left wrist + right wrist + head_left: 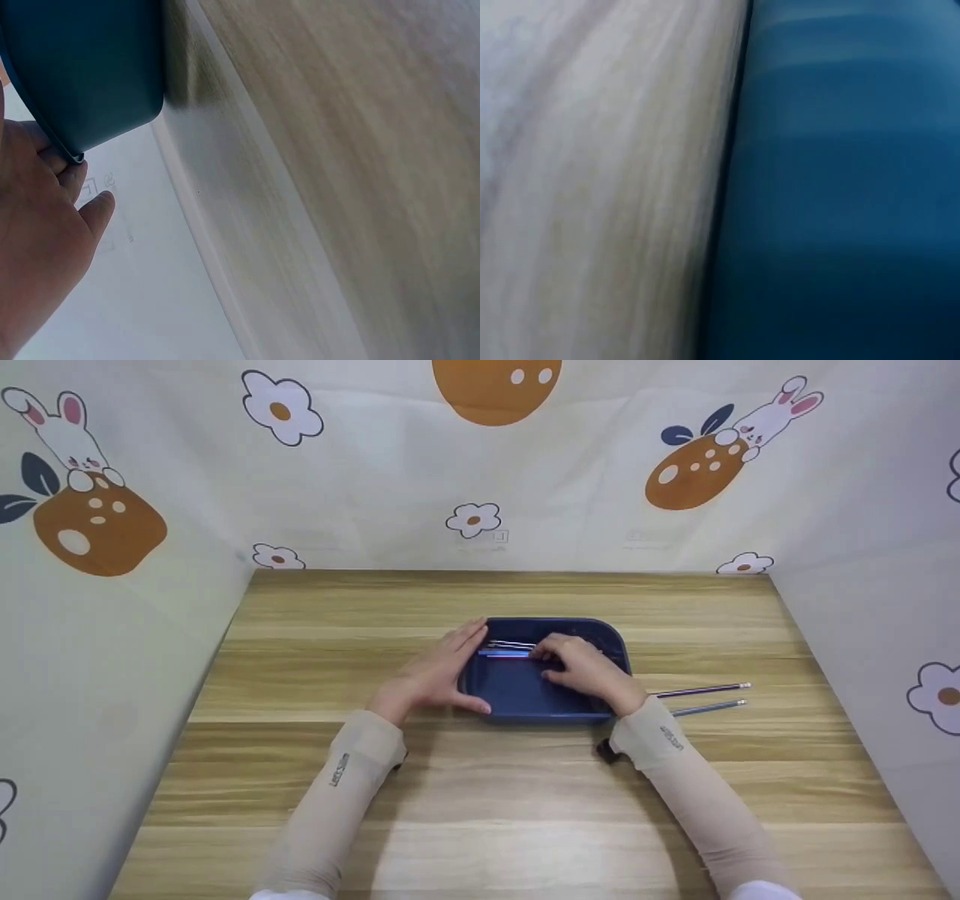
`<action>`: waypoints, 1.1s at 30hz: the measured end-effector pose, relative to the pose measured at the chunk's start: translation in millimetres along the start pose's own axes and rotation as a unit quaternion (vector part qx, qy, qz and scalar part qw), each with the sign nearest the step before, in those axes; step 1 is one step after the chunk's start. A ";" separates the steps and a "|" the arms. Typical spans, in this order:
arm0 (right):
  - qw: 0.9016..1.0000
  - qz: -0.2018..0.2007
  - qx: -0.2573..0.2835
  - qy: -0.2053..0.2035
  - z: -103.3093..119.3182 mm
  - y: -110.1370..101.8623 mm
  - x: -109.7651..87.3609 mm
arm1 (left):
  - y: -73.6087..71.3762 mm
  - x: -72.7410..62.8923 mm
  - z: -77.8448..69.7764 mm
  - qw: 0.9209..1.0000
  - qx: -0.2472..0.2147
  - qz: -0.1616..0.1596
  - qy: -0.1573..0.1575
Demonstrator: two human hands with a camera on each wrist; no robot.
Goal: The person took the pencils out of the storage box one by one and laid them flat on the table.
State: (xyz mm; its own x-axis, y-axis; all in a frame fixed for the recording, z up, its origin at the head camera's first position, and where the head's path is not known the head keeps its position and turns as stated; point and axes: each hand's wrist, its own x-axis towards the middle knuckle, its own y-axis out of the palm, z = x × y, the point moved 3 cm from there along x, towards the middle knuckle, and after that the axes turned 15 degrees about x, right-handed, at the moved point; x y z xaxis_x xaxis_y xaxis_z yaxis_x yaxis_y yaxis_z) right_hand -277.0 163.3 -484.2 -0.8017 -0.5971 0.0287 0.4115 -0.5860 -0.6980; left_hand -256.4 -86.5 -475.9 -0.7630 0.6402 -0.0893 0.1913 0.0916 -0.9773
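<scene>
A dark blue rectangular tray [517,690] with raised sides sits on the table. My left hand [442,664] spans its left end, fingers straight along the rim toward the far corner, thumb out at the near corner. In the left wrist view the tray's outer wall [90,67] rises beside the fingers [71,180] at its rim. Inside the tray, my right hand [581,664] bends its fingers over a blue pencil [504,653], covering its right part. Slim silvery sticks [510,644] lie just behind. The tray wall [840,172] fills much of the right wrist view, with no fingers showing.
Two pencils with white ends, a dark one [705,690] and a blue one [709,708], lie right of the tray, partly behind my right forearm. A wooden table [480,825] bears everything. A patterned cloth [375,495] stands along its back and sides.
</scene>
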 end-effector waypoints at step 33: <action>0.993 0.072 0.092 -0.032 -2.1 5.1 0.2 | 1.0 -0.3 0.2 1.000 0.005 -0.007 0.006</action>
State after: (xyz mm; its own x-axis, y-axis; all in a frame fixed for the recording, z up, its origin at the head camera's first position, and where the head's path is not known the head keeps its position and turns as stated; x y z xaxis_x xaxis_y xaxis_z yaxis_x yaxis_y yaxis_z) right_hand -276.0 161.4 -489.3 -0.7016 -0.7125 -0.0121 0.5967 -0.5781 -0.5565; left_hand -256.1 -86.8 -477.0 -0.7581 0.6481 -0.0732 0.1744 0.0933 -0.9802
